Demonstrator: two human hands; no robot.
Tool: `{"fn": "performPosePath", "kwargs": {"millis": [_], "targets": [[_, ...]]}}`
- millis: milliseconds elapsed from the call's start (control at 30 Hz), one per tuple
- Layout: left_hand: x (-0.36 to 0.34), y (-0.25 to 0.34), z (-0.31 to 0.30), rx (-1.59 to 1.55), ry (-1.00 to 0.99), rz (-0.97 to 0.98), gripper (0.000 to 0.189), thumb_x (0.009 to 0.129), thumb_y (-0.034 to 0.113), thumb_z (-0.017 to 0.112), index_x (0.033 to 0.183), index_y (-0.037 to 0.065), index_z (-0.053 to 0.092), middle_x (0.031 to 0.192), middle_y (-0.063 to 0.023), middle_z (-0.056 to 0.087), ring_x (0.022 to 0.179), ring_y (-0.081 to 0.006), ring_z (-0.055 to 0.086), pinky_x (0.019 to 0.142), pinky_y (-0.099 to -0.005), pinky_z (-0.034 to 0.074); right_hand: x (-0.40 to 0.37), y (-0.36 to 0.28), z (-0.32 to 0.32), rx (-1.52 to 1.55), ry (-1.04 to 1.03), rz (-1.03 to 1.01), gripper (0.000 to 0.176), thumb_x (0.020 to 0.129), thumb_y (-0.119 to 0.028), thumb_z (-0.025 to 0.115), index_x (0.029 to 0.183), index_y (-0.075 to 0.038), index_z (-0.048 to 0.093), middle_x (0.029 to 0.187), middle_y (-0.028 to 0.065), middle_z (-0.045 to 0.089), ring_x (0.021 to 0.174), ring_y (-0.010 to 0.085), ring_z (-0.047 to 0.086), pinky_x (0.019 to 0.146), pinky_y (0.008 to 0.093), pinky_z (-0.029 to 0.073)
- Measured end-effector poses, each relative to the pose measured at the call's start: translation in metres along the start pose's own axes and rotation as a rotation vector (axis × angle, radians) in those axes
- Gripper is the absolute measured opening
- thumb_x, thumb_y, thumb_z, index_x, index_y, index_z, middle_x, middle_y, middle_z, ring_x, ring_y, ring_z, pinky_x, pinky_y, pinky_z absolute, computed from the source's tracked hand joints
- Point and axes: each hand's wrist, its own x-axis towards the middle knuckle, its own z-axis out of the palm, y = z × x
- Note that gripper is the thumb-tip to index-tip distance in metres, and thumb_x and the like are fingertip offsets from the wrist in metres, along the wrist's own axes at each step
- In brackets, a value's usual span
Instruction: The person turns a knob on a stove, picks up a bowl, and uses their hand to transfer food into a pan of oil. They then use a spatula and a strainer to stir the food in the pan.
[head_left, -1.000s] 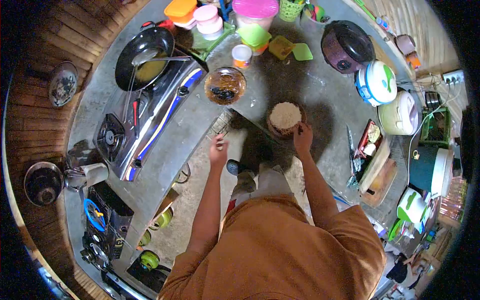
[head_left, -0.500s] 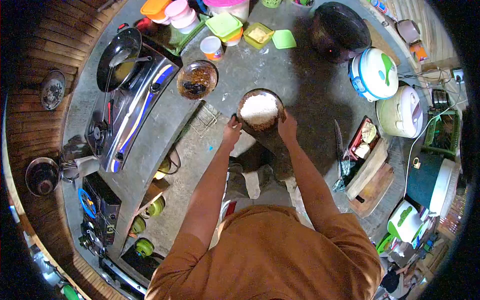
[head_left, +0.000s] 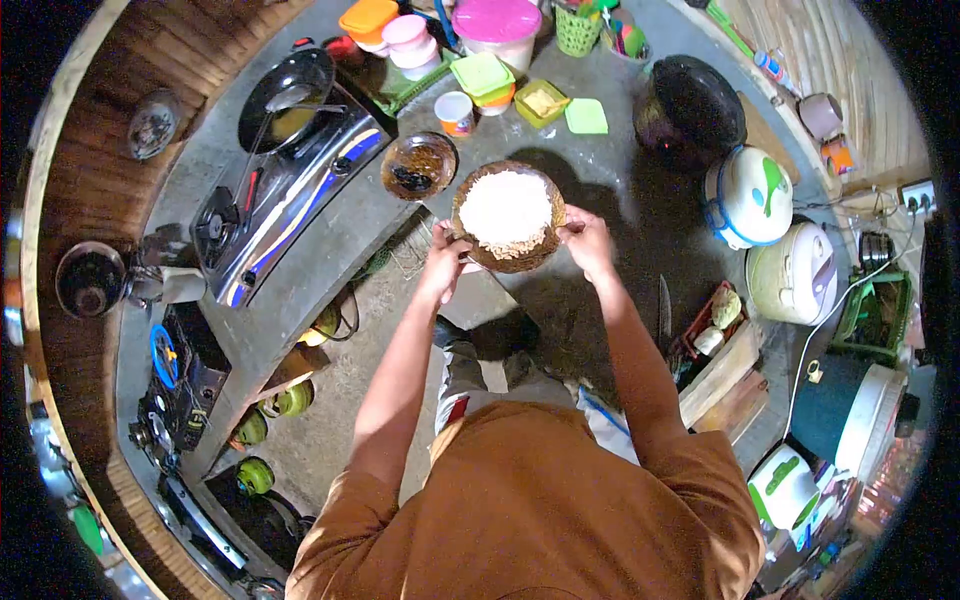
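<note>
A brown glass-like bowl is held in both hands above the counter. White flour-like powder fills most of it, and light brown peanut-like pieces lie on the near side. My left hand is closed on the left rim, thumb on top. On the right rim, my right hand is closed too; its fingers beneath the bowl are partly hidden. Just beyond the left hand stands a second brown bowl with dark residue in it.
A wok sits on the stove at left. Plastic tubs, including a green container, line the back. A dark pot, rice cooker and knife are at right. Gas cylinders stand below the counter.
Both hands have lifted the bowl, which now appears larger and nearer, with the peanut-like pieces more visible. The camera view has shifted, showing more of the back counter.
</note>
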Motion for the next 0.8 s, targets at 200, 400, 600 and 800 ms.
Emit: {"fn": "performPosePath", "kwargs": {"millis": [200, 400, 600, 800], "targets": [[-0.070, 0.115, 0.026, -0.032, -0.090, 0.213, 0.078, 0.074, -0.012, 0.046, 0.142, 0.016, 0.021, 0.131, -0.0101, 0.042, 0.108, -0.0218, 0.053, 0.082, -0.0360, 0.053, 0.024, -0.117, -0.026, 0.139, -0.282, -0.275, 0.043, 0.077, 0.006, 0.062, 0.119, 0.004, 0.055, 0.087, 0.0061, 0.065, 0.078, 0.0102, 0.061, 0.071, 0.0246, 0.050], [-0.111, 0.172, 0.018, -0.181, -0.064, 0.315, 0.083, 0.072, -0.013, 0.048, 0.144, 0.019, 0.022, 0.134, -0.0068, 0.042, 0.114, -0.0204, 0.050, 0.087, -0.0356, 0.050, 0.027, -0.223, -0.005, -0.135, -0.124, -0.634, 0.036, 0.075, 0.001, 0.066, 0.109, 0.005, 0.060, 0.092, 0.0125, 0.065, 0.071, 0.0168, 0.064, 0.066, 0.0282, 0.051], [-0.101, 0.215, -0.020, -0.314, 0.010, 0.446, 0.077, 0.075, -0.014, 0.042, 0.141, 0.020, 0.021, 0.130, -0.0132, 0.042, 0.106, -0.0298, 0.056, 0.074, -0.0456, 0.058, 0.038, -0.294, 0.063, -0.311, -0.177, -0.867, 0.025, 0.076, -0.008, 0.061, 0.099, 0.003, 0.064, 0.085, 0.0190, 0.066, 0.074, 0.0298, 0.064, 0.070, 0.0357, 0.051], [-0.064, 0.255, -0.083, -0.338, -0.013, 0.504, 0.073, 0.075, -0.011, 0.044, 0.140, 0.015, 0.021, 0.129, -0.0170, 0.044, 0.109, -0.0329, 0.055, 0.077, -0.0479, 0.057, 0.073, -0.335, 0.150, -0.636, -0.185, -1.149, 0.026, 0.069, -0.004, 0.055, 0.090, 0.007, 0.065, 0.072, 0.0259, 0.062, 0.070, 0.0399, 0.061, 0.075, 0.0444, 0.049]]}}
